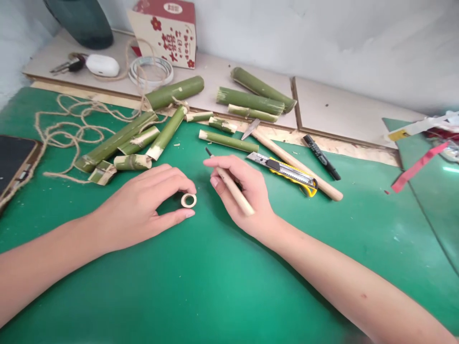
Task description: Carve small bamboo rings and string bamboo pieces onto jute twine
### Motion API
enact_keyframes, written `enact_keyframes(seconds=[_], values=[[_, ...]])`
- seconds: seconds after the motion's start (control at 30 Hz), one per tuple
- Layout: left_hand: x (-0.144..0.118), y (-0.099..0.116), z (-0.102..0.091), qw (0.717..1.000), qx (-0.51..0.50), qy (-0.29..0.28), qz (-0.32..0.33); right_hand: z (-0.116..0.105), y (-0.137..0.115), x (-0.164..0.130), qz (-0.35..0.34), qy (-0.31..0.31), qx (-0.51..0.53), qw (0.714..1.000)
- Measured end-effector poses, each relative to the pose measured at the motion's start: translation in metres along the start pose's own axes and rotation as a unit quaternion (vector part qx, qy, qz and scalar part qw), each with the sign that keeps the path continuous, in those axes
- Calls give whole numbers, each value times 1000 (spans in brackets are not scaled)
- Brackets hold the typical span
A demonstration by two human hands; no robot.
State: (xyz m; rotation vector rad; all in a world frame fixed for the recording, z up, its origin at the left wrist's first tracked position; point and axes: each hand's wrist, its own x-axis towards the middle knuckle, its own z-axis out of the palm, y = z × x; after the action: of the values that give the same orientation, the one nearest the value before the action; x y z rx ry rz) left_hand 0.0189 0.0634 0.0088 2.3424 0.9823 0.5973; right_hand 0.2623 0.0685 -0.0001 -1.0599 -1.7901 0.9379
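Observation:
A small pale bamboo ring (pixel 188 200) sits in the middle, its round opening turned up toward me. My left hand (pixel 150 200) has it between the forefinger and the thumb, the forefinger touching its upper edge. In my right hand (pixel 247 191) is a wooden-handled tool (pixel 234 191), gripped like a pen. The handle rests across the base of the thumb. A thin dark tip shows beyond the fingers, pointing away from me, but its exact shape is hidden. Both hands rest low over the green tabletop (pixel 193 286), with a gap between them.
Several cut bamboo pieces (pixel 167 134) and loose twine (pixel 82 119) lie behind my hands. A yellow utility knife (pixel 287 172), a hammer (pixel 297 165) and a black marker (pixel 322 157) are at right. Tape (pixel 150 71) and a box (pixel 165 33) stand farther back.

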Motion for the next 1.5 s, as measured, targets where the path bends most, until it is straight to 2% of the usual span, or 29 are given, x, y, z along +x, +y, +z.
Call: enact_keyframes(seconds=[0.1,0.23,0.37,0.43,0.53,0.6,0.67,0.73,0.83,0.9,1.03,1.13,1.2,1.37,1.5], values=[[0,0,1,1000,5,0,6,1,3,-1,-27,-7,-25,999],[1,3,-1,999,-20,37,20,1,5,0,-49,-14,-69,996],[2,7,-2,989,-112,94,-31,3,5,-1,-35,-36,-120,991],[4,9,-1,962,-222,139,-74,6,5,-2,-51,-45,-146,987],[8,9,1,890,-400,178,-129,6,3,-2,-76,-24,-193,978],[12,8,1,852,-460,193,-160,1,0,-1,-96,10,-245,965],[14,5,-1,837,-475,212,-172,-12,-4,0,-108,44,-309,944],[16,2,-3,843,-459,224,-170,-29,-8,-1,-93,74,-366,923],[17,-5,-6,864,-416,237,-160,-55,-9,-4,-13,94,-432,897],[16,-9,-7,884,-380,235,-139,-69,-5,-8,45,84,-455,885],[12,-12,-8,939,-277,192,-74,-82,5,-16,99,49,-414,904],[8,-8,-8,970,-192,142,-48,-83,8,-18,102,56,-387,915],[6,-3,-7,981,-158,108,-41,-82,8,-19,99,50,-389,915],[6,0,-5,993,-56,90,-55,-72,6,-20,31,57,-396,916],[7,-8,-4,998,7,60,-4,-61,0,-24,-29,41,-380,924]])
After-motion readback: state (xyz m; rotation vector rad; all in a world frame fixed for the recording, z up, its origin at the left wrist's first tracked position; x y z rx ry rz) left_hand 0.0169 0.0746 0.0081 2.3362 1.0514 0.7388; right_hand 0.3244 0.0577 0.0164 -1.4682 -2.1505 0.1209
